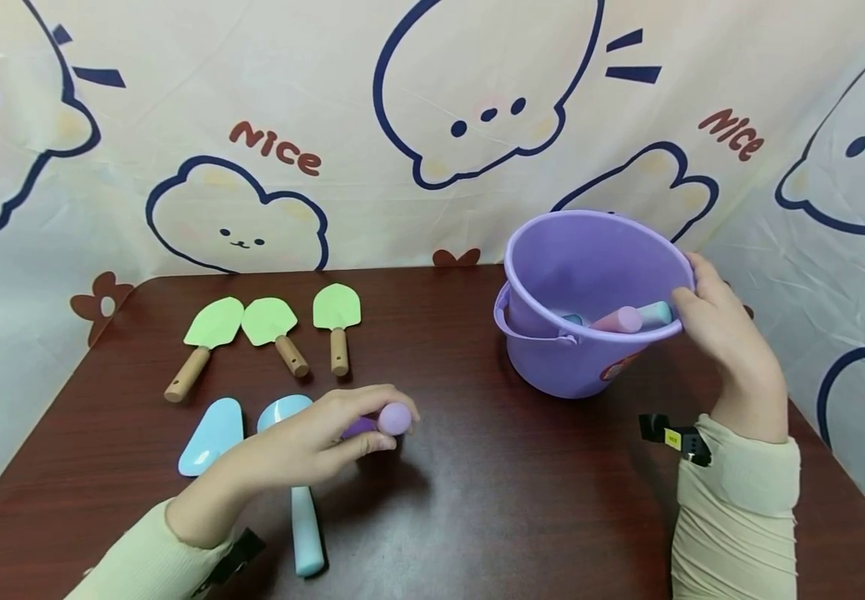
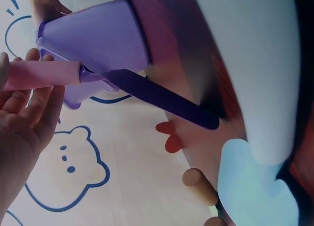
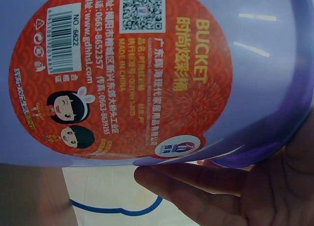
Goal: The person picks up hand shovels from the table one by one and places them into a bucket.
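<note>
A kitchen spatula with a purple blade [image 2: 162,97] and a pinkish-lilac handle [image 2: 46,74] is held by the handle in my left hand [image 1: 301,442], over the middle of the table. Its handle end [image 1: 395,418] shows between thumb and fingers in the head view. On the right, my right hand [image 1: 732,342] grips the rim of a purple bucket [image 1: 563,367], which is tilted. In the bucket lie a pink handle [image 1: 617,320] and a teal handle [image 1: 656,314]. A red label [image 3: 122,79] fills much of the right wrist view.
Three green-bladed spatulas with wooden handles, one of them a green spatula [image 1: 337,308], lie at the back left. Near my left arm are a light blue blade [image 1: 212,437] and a pale blue handle [image 1: 307,533], partly covered. A printed cloth [image 1: 357,225] stands behind the brown table [image 1: 522,508].
</note>
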A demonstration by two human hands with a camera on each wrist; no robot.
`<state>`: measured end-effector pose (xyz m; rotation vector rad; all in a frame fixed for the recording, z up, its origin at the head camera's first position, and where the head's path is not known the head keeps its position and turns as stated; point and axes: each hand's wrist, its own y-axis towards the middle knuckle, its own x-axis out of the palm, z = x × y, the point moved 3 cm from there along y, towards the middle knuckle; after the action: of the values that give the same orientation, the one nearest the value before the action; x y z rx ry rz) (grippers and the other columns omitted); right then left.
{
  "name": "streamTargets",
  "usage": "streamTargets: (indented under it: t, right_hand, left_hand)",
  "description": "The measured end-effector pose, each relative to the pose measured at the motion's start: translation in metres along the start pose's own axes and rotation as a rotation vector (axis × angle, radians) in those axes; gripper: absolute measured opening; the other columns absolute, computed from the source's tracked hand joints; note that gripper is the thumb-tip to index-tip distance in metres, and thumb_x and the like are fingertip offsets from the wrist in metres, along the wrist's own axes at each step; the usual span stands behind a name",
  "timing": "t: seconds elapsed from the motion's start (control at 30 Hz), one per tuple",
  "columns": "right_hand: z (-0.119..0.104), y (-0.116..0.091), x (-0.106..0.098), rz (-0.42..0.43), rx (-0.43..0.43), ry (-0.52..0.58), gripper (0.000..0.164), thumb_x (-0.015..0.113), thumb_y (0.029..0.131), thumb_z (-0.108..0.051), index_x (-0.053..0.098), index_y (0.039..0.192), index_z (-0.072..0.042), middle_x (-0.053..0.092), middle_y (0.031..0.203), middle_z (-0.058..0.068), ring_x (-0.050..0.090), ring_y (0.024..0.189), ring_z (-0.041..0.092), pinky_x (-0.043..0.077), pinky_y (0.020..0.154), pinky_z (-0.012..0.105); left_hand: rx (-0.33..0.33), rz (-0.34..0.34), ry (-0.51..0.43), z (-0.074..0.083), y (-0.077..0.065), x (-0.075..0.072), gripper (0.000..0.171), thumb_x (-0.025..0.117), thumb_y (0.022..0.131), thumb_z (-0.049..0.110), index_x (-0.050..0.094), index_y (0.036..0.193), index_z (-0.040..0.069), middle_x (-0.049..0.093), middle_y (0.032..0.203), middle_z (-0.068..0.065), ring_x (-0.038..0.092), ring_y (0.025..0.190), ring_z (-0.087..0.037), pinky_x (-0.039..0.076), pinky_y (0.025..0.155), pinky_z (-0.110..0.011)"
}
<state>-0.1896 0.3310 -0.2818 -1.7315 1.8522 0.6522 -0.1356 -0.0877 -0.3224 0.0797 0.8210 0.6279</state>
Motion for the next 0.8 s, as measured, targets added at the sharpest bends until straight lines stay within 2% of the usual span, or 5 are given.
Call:
streamTargets:
  t: [0.2, 0.3, 0.57, 0.8]
  right_hand:
    - [0.001, 0.001, -0.001, -0.004, 0.004, 0.002, 0.063, 0.023, 0.103, -0.02, 0.001, 0.156, 0.004, 0.02, 0.154, 0.038, 0.028, 0.133, 0.052, 0.023, 0.108, 0.072]
    - [0.001, 0.001, 0.0, -0.005, 0.007, 0.006, 0.063, 0.024, 0.102, -0.02, 0.002, 0.156, 0.004, 0.021, 0.155, 0.036, 0.028, 0.135, 0.05, 0.023, 0.108, 0.071]
    - [-0.002, 0.002, -0.001, -0.01, 0.005, -0.011, 0.064, 0.024, 0.103, -0.021, 0.0, 0.157, 0.003, 0.02, 0.154, 0.037, 0.029, 0.134, 0.051, 0.023, 0.108, 0.071]
    - [0.001, -0.001, -0.001, -0.021, 0.015, -0.019, 0.064, 0.023, 0.104, -0.02, -0.004, 0.156, 0.004, 0.018, 0.154, 0.039, 0.029, 0.132, 0.054, 0.024, 0.105, 0.073]
  left_hand:
    - [-0.032, -0.005, -0.082, 0.001, 0.008, 0.0, 0.025, 0.061, 0.098, 0.013, 0.058, 0.123, 0.017, 0.064, 0.109, 0.006, 0.062, 0.101, -0.006, 0.053, 0.089, -0.025]
    - [-0.022, -0.008, -0.113, 0.003, 0.012, -0.001, 0.024, 0.06, 0.099, 0.012, 0.057, 0.122, 0.016, 0.065, 0.108, 0.005, 0.062, 0.101, -0.007, 0.053, 0.089, -0.026]
    - [-0.018, 0.047, -0.185, 0.007, 0.018, -0.007, 0.025, 0.06, 0.098, 0.005, 0.057, 0.121, 0.015, 0.066, 0.108, 0.002, 0.062, 0.1, -0.011, 0.052, 0.088, -0.026]
    - [0.018, 0.088, -0.245, 0.009, 0.028, -0.01, 0.026, 0.059, 0.096, -0.001, 0.057, 0.121, 0.008, 0.068, 0.109, -0.005, 0.064, 0.1, -0.02, 0.054, 0.09, -0.028]
